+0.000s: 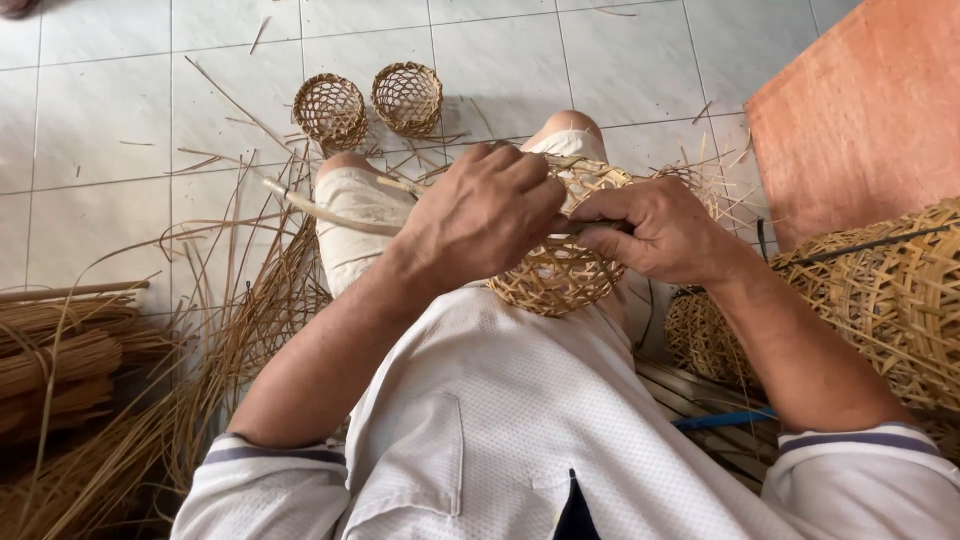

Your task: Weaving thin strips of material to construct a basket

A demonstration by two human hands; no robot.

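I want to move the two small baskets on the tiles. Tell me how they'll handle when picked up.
The two small baskets look light: open lattice weave, thin strips. They probably flex a little if squeezed, since the walls are mostly gaps. They lie tipped on the floor tiles, mouths towards the camera, and being round, may roll if nudged.

I see a small open-weave basket (560, 275) of pale tan cane, rounded and bulging, lying tilted on its side in my lap, just under both grips. Its lattice wall shows below my knuckles; its rim is hidden beneath them. Loose cane ends bristle out past the grip to the right. A flat, pale strip (330, 212) runs leftward out of the closed left grip, bending across the knee, its free end lifted.
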